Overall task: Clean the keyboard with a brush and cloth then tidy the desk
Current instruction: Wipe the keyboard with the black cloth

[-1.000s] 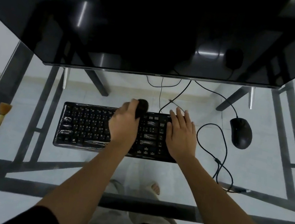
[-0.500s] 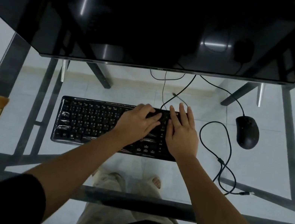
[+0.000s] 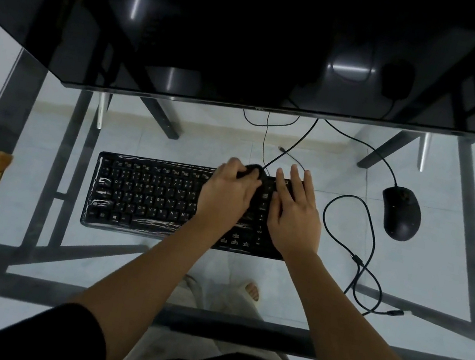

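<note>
Keyboard (image 3: 147,195) wiping seems under way: left hand (image 3: 227,192) grips a dark cloth (image 3: 253,170), right hand (image 3: 293,218) lies flat beside it, steadying; next likely needs a sweep leftward.

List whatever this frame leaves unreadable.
Head view:
cloth: mostly covered by the left hand; only a dark lump shows.
keyboard: right-side keys hidden under both hands, right hand lying flat.
monitor: cut off by the top edge.
Key legends: too small to read.
</note>
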